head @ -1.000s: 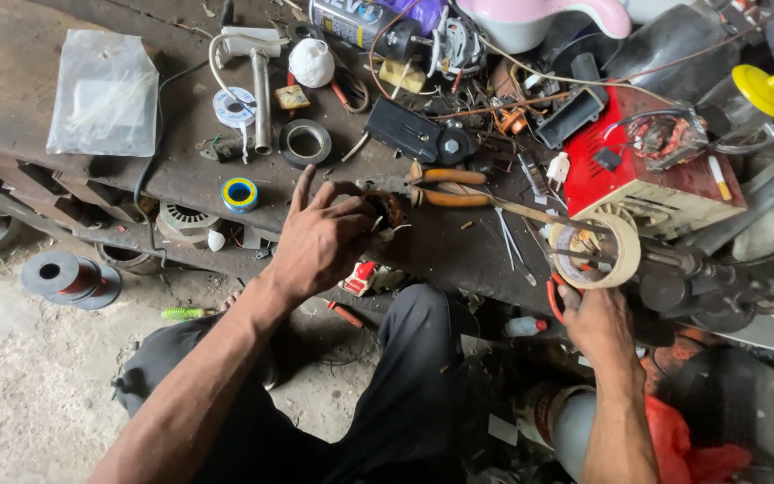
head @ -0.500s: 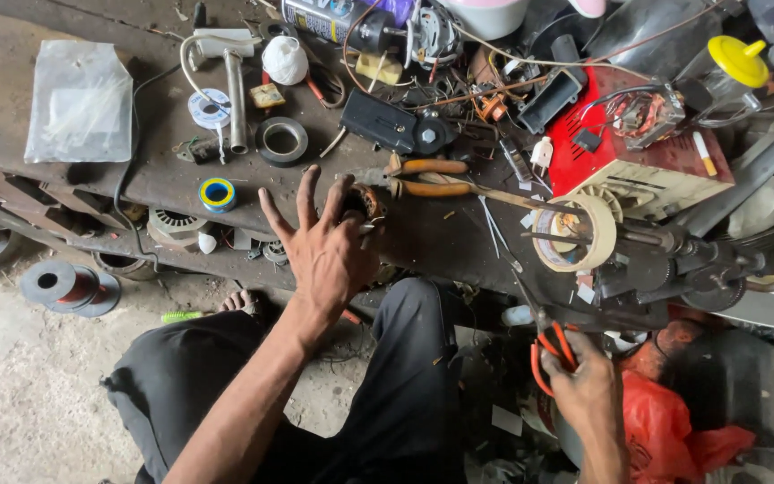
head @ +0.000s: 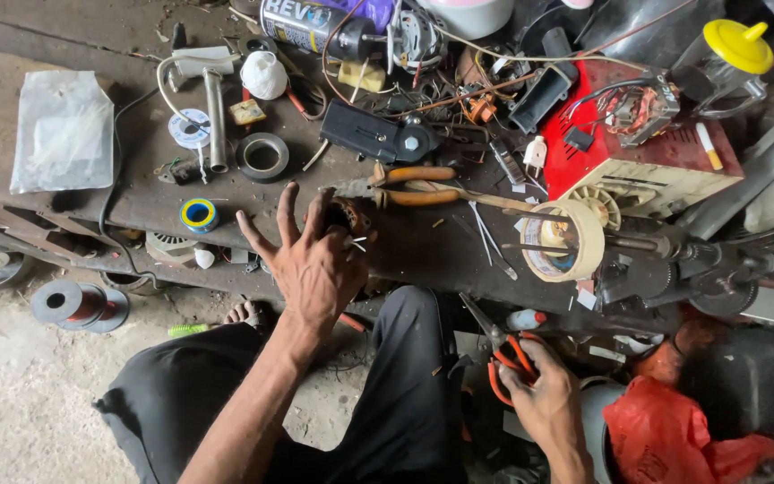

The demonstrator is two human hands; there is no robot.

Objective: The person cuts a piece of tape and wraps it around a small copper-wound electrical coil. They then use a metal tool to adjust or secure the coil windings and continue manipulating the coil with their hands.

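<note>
head view, left hand (head: pixel 315 264) fingers spread wide over a small dark coil part (head: pixel 344 215) on the counter (head: pixel 136 193), right hand (head: pixel 544 399) gripping orange-handled pliers (head: pixel 505 351) low beside the knee

**What the view hides**

The left hand (head: pixel 315 264) covers most of a small dark wound part (head: pixel 344 215) at its fingertips; what that part is cannot be told. The right hand (head: pixel 544 399) closes around orange-handled pliers (head: pixel 499 345), hiding much of the handles. Beyond the right hand, the red bag (head: pixel 674 435) runs off the bottom edge. Above both hands, a spray can (head: pixel 311 22) is cut by the top edge.
</note>
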